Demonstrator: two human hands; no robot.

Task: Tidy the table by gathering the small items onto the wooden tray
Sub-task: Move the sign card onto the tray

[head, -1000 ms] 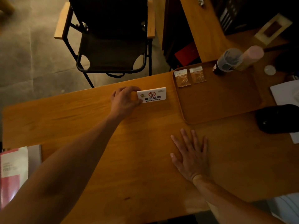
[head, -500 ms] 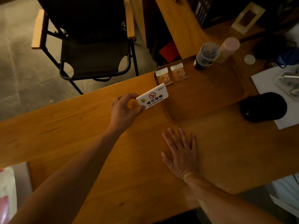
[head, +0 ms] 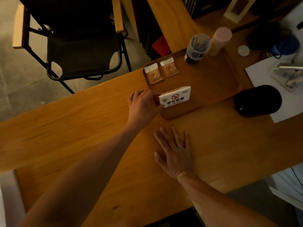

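Two hands: left (head: 142,105) gripping sign (head: 175,97), right (head: 174,153) flat.

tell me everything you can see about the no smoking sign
The sign is a small white block, plastic by its look, with a red crossed-out cigarette symbol, a small yellow logo, black Chinese characters and "NO SMOKING" on its face. It stands upright, face toward the camera, over the near left part of the wooden tray. The left hand pinches its left end. Whether its base touches the tray cannot be told.

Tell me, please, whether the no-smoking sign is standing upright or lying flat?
Upright: the no-smoking sign stands on its long edge over the wooden tray, printed face toward the camera, pinched at one end by the left hand.
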